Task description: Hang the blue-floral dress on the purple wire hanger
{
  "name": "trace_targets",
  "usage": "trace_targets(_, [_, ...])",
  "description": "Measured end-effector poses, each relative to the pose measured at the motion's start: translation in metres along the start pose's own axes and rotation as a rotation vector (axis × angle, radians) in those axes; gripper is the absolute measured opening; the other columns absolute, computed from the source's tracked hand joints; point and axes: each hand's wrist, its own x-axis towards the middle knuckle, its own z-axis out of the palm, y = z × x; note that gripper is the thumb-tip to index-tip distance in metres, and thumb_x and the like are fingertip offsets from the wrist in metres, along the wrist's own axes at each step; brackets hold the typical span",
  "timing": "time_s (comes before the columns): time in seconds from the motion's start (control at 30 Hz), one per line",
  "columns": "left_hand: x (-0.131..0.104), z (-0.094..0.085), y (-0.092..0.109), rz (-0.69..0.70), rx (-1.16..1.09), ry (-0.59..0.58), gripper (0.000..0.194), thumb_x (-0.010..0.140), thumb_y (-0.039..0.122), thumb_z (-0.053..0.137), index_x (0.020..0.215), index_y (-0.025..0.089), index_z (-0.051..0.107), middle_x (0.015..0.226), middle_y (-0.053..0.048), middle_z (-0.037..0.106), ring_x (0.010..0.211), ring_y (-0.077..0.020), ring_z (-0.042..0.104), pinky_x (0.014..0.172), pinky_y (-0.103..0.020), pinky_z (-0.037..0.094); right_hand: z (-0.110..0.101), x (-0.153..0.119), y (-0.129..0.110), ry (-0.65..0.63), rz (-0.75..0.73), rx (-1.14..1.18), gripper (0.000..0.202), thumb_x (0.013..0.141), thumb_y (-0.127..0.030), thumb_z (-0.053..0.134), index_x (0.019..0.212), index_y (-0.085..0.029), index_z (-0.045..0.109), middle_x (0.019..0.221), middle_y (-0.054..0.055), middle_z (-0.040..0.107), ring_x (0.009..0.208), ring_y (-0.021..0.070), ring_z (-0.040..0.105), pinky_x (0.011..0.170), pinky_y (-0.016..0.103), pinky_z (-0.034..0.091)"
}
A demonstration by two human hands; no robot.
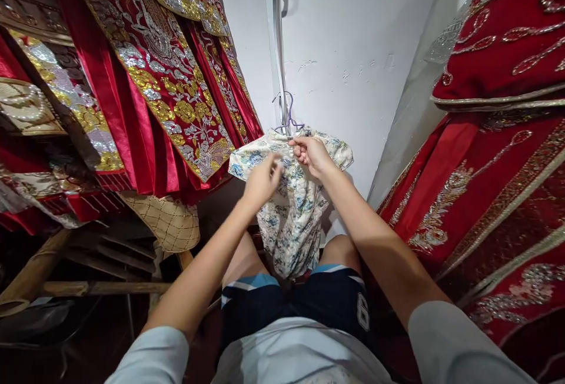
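A short-sleeved garment with a blue-and-cream floral print [289, 213] hangs in front of me on a purple hanger [290, 114]. At its neckline, my right hand [312, 156] is closed in a pinch on the fabric edge. My left hand [263, 177] is over the left part of the garment's chest, fingers partly curled and smeared by motion. Whether those fingers touch the cloth or hold anything is unclear. Below the hands, the garment's lower part hangs down between my knees.
A vertical metal pole [278, 37] stands against the white wall [344, 25] behind the hanger. Red costumes with gold and silver embroidery [176, 78] crowd the left side. More beaded red garments [477, 178] hang at the right. A bamboo frame [106, 287] is at lower left.
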Motion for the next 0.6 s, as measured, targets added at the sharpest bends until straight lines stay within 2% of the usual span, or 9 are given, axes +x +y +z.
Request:
trace_targets(0.03, [0.016,-0.009,0.0,0.053,-0.06,0.087,0.035,0.098,0.026,0.045,0.13,0.018,0.056,0.09,-0.006,0.071,0.073,-0.0187,0.063,0.072,-0.03,0.045,-0.001,-0.003,0.002,-0.009,-0.03,-0.04,0.02,0.088,-0.019,0.054,0.07,-0.013,0.061,0.045,-0.005,0.047,0.035,0.0045,0.035,0.036,0.016,0.024])
trace_targets(0.07, [0.031,-0.015,0.001,0.127,-0.097,0.108,0.033,0.097,0.025,0.046,0.127,0.018,0.058,0.091,-0.005,0.071,0.074,-0.0183,0.062,0.075,-0.029,0.045,-0.002,-0.003,0.004,-0.023,-0.06,-0.079,0.021,0.087,-0.02,0.055,0.067,-0.014,0.06,0.044,-0.005,0.047,0.036,0.0048,0.035,0.037,0.017,0.024])
trace_targets(0.13, [0.054,-0.022,0.004,0.242,-0.09,0.077,0.022,0.094,0.022,0.05,0.107,0.015,0.067,0.088,-0.006,0.07,0.078,-0.0191,0.062,0.077,-0.029,0.044,-0.004,-0.002,0.008,-0.044,-0.122,-0.153,0.025,0.087,-0.022,0.056,0.063,-0.016,0.058,0.042,-0.005,0.044,0.036,0.0052,0.032,0.039,0.018,0.023])
trace_targets(0.2, [0.064,-0.022,0.008,0.283,-0.045,0.056,0.016,0.091,0.019,0.053,0.09,0.014,0.068,0.082,-0.006,0.068,0.078,-0.0196,0.06,0.077,-0.029,0.042,-0.006,0.003,0.016,-0.028,-0.197,-0.236,0.027,0.086,-0.024,0.058,0.059,-0.017,0.057,0.042,-0.006,0.041,0.038,0.006,0.03,0.041,0.02,0.023])
trace_targets(0.27, [0.067,-0.02,0.01,0.256,-0.034,0.104,0.016,0.092,0.018,0.053,0.086,0.013,0.067,0.079,-0.005,0.067,0.075,-0.0184,0.059,0.076,-0.029,0.041,-0.01,0.006,0.03,0.014,-0.267,-0.336,0.027,0.084,-0.026,0.058,0.058,-0.017,0.058,0.044,-0.005,0.043,0.041,0.0072,0.031,0.044,0.022,0.023])
trace_targets(0.33, [0.065,-0.02,0.006,0.204,-0.089,0.197,0.016,0.093,0.019,0.053,0.087,0.013,0.067,0.079,-0.004,0.067,0.075,-0.0164,0.059,0.076,-0.028,0.041,-0.015,0.005,0.049,0.045,-0.271,-0.421,0.026,0.081,-0.026,0.058,0.057,-0.017,0.061,0.046,-0.004,0.046,0.043,0.0084,0.033,0.046,0.024,0.022])
trace_targets(0.4, [0.066,-0.024,-0.006,0.094,-0.197,0.316,0.016,0.094,0.021,0.054,0.087,0.012,0.066,0.081,-0.003,0.067,0.077,-0.0142,0.059,0.078,-0.028,0.042,-0.021,0.001,0.067,0.048,-0.217,-0.453,0.025,0.078,-0.024,0.058,0.053,-0.018,0.061,0.044,-0.004,0.046,0.043,0.009,0.033,0.046,0.024,0.021])
trace_targets(0.5, [0.069,-0.035,-0.042,-0.175,-0.413,0.496,0.015,0.094,0.02,0.055,0.089,0.009,0.063,0.085,-0.001,0.064,0.082,-0.0107,0.056,0.082,-0.026,0.043,-0.028,-0.011,0.086,0.032,-0.146,-0.402,0.028,0.075,-0.027,0.058,0.048,-0.019,0.056,0.041,-0.004,0.044,0.041,0.009,0.034,0.045,0.024,0.023])
trace_targets(0.6, [0.065,-0.037,-0.085,-0.381,-0.533,0.569,0.02,0.097,0.011,0.041,0.082,0.008,0.054,0.078,0.002,0.055,0.078,-0.007,0.049,0.082,-0.026,0.042,-0.029,-0.028,0.092,0.012,-0.11,-0.321,0.028,0.075,-0.032,0.054,0.05,-0.02,0.053,0.041,-0.004,0.041,0.041,0.0086,0.033,0.044,0.024,0.024])
